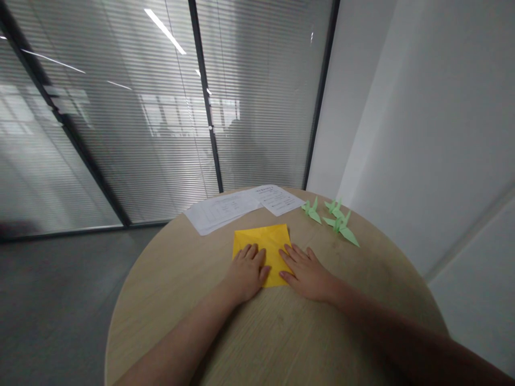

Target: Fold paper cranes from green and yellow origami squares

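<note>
A square sheet of yellow origami paper (270, 236) with faint crease lines lies flat on the round wooden table (169, 300). On its left part rests my left hand (246, 271), palm down with the fingers spread. My right hand (306, 272) lies flat over the right edge of the sheet, its fingers apart and pointing inward. Both thumbs point toward each other across the lower part of the paper. Neither hand grips anything. The paper under the palms and fingers is hidden.
Beyond the yellow paper, white printed sheets (221, 209) overlap near the table's far edge. Several light-green paper cranes, one of them nearest (341, 226), stand at the right back. A glass partition with blinds (257, 118) rises behind, and a pale wall (434, 134) borders the right side.
</note>
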`<act>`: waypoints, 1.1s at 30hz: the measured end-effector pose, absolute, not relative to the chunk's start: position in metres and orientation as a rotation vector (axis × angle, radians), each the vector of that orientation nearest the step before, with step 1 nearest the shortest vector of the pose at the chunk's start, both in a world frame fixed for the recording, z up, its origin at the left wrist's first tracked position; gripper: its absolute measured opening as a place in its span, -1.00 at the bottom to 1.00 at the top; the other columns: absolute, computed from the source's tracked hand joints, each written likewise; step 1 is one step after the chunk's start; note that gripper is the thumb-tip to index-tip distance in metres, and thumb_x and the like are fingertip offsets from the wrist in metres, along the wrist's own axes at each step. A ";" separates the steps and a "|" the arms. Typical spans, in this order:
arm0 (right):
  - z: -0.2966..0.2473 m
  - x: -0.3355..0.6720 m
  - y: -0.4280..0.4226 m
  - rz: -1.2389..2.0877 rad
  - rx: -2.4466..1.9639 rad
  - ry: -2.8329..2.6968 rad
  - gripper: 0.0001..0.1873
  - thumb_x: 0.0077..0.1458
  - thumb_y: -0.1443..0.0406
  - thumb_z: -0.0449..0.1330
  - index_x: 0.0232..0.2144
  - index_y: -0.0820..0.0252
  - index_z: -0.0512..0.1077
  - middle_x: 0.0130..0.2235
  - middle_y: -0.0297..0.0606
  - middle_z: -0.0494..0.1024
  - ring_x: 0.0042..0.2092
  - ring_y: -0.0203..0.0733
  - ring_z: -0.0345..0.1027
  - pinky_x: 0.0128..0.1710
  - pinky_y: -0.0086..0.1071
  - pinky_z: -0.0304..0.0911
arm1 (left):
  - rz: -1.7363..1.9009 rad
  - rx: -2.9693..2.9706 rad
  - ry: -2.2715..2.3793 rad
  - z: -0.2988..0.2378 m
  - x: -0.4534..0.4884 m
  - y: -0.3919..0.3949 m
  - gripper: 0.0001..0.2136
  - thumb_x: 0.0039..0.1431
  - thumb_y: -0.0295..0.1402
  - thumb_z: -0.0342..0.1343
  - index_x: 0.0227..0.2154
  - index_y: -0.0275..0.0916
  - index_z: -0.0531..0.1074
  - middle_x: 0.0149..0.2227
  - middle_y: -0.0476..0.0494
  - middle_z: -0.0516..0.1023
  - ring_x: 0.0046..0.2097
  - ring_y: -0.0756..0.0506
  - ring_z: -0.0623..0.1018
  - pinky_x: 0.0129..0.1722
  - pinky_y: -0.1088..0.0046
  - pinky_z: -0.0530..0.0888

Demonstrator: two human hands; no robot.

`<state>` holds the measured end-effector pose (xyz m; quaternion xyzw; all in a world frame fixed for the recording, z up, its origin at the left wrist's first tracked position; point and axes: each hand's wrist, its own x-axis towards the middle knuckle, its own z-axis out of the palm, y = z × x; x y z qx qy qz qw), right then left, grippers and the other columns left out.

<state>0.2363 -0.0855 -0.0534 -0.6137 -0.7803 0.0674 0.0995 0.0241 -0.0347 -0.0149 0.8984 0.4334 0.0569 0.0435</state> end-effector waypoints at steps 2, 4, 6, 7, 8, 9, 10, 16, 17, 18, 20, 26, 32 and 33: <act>-0.054 0.238 -0.082 0.197 -1.836 -2.288 -0.26 0.43 -0.04 -0.17 0.47 0.22 0.08 0.49 0.02 0.03 0.51 0.24 -0.17 0.40 0.39 -0.25 | 0.120 2.708 1.409 -0.020 0.028 -0.034 -0.41 0.46 -0.13 -0.16 0.40 -0.38 0.20 0.46 -0.48 0.13 0.48 -0.41 0.12 0.42 0.00 0.10; -0.053 0.240 -0.077 0.196 -1.869 -2.274 -0.26 0.43 -0.03 -0.18 0.47 0.23 0.07 0.49 0.02 0.02 0.51 0.23 -0.17 0.40 0.37 -0.25 | 0.100 2.679 1.465 -0.024 0.030 -0.031 -0.38 0.46 -0.08 -0.20 0.43 -0.36 0.14 0.48 -0.46 0.08 0.49 -0.41 0.07 0.42 -0.02 0.07; -0.052 0.242 -0.073 0.206 -1.898 -2.273 -0.26 0.42 -0.03 -0.17 0.47 0.23 0.06 0.50 0.00 0.00 0.51 0.22 -0.18 0.40 0.37 -0.24 | 0.097 2.664 1.513 -0.025 0.029 -0.028 -0.35 0.45 -0.04 -0.22 0.44 -0.34 0.13 0.48 -0.45 0.07 0.50 -0.40 0.06 0.42 -0.04 0.05; -0.051 0.242 -0.072 0.212 -1.909 -2.276 -0.26 0.42 -0.03 -0.16 0.48 0.22 0.05 0.50 -0.01 -0.01 0.52 0.22 -0.19 0.40 0.37 -0.24 | 0.098 2.661 1.534 -0.025 0.027 -0.026 -0.34 0.45 -0.03 -0.22 0.44 -0.34 0.12 0.48 -0.45 0.07 0.50 -0.40 0.06 0.42 -0.05 0.05; -0.050 0.242 -0.071 0.219 -1.915 -2.281 -0.25 0.42 -0.03 -0.16 0.48 0.21 0.04 0.50 -0.01 -0.02 0.52 0.22 -0.20 0.40 0.37 -0.24 | 0.100 2.658 1.555 -0.025 0.024 -0.024 -0.34 0.45 -0.02 -0.23 0.44 -0.35 0.12 0.48 -0.46 0.08 0.49 -0.40 0.07 0.42 -0.05 0.05; -0.050 0.242 -0.070 0.223 -1.918 -2.284 -0.25 0.42 -0.03 -0.15 0.48 0.21 0.04 0.51 -0.02 -0.03 0.52 0.21 -0.20 0.40 0.37 -0.25 | 0.106 2.657 1.574 -0.026 0.021 -0.022 -0.34 0.45 -0.02 -0.23 0.44 -0.35 0.13 0.48 -0.47 0.08 0.49 -0.40 0.08 0.42 -0.05 0.05; -0.050 0.242 -0.070 0.224 -1.919 -2.286 -0.25 0.41 -0.04 -0.15 0.48 0.21 0.03 0.51 -0.02 -0.03 0.52 0.21 -0.20 0.41 0.36 -0.25 | 0.116 2.657 1.592 -0.026 0.017 -0.019 -0.33 0.45 -0.02 -0.24 0.43 -0.37 0.13 0.47 -0.48 0.09 0.49 -0.40 0.09 0.41 -0.06 0.06; -0.053 0.244 -0.069 0.257 -1.919 -2.275 -0.24 0.42 -0.05 -0.16 0.48 0.22 0.03 0.51 -0.04 -0.04 0.53 0.17 -0.24 0.43 0.33 -0.30 | 0.185 2.645 1.684 -0.031 0.009 -0.012 -0.31 0.43 0.02 -0.24 0.41 -0.38 0.17 0.46 -0.50 0.13 0.48 -0.41 0.11 0.39 -0.08 0.07; -0.054 0.246 -0.068 0.280 -1.920 -2.261 -0.24 0.42 -0.05 -0.18 0.48 0.21 0.04 0.51 -0.05 -0.04 0.53 0.14 -0.24 0.43 0.31 -0.31 | 0.187 2.647 1.686 -0.032 0.009 -0.012 -0.31 0.42 0.02 -0.24 0.41 -0.37 0.17 0.46 -0.50 0.13 0.48 -0.41 0.11 0.39 -0.09 0.08; -0.054 0.248 -0.066 0.310 -1.922 -2.229 -0.25 0.43 -0.05 -0.19 0.47 0.21 0.05 0.51 -0.06 -0.03 0.53 0.12 -0.24 0.44 0.29 -0.31 | 0.188 2.648 1.686 -0.032 0.010 -0.012 -0.32 0.42 0.02 -0.24 0.40 -0.36 0.18 0.46 -0.49 0.14 0.48 -0.41 0.12 0.39 -0.09 0.08; -0.053 0.251 -0.060 0.362 -1.928 -2.132 -0.28 0.44 -0.02 -0.21 0.46 0.23 0.11 0.50 -0.05 0.03 0.52 0.10 -0.18 0.45 0.24 -0.24 | 0.190 2.644 1.685 -0.032 0.012 -0.012 -0.32 0.42 0.02 -0.24 0.40 -0.34 0.19 0.45 -0.49 0.15 0.47 -0.41 0.13 0.38 -0.10 0.09; -0.024 0.228 -0.029 0.093 -1.703 -2.053 -0.37 0.39 0.29 -0.20 0.41 0.38 0.18 0.47 -0.04 0.12 0.51 -0.08 -0.11 0.51 -0.11 -0.21 | 0.211 2.626 1.680 -0.033 0.014 -0.014 -0.31 0.41 0.02 -0.24 0.41 -0.36 0.18 0.46 -0.51 0.13 0.47 -0.44 0.12 0.37 -0.19 0.08; -0.028 0.188 0.002 0.131 -1.716 -2.274 -0.38 0.40 0.28 -0.18 0.37 0.45 0.24 0.41 0.05 0.24 0.45 -0.06 0.08 0.45 -0.16 -0.03 | 0.181 2.603 1.676 -0.033 0.014 -0.016 -0.31 0.42 0.00 -0.25 0.42 -0.40 0.15 0.46 -0.52 0.10 0.48 -0.44 0.10 0.38 -0.21 0.06; -0.033 0.188 0.007 0.133 -1.747 -2.273 -0.38 0.41 0.25 -0.17 0.37 0.46 0.24 0.41 0.09 0.24 0.45 0.01 0.08 0.45 -0.08 -0.04 | 0.177 2.599 1.674 -0.032 0.014 -0.017 -0.31 0.42 0.00 -0.25 0.42 -0.39 0.15 0.47 -0.52 0.10 0.48 -0.44 0.09 0.38 -0.21 0.05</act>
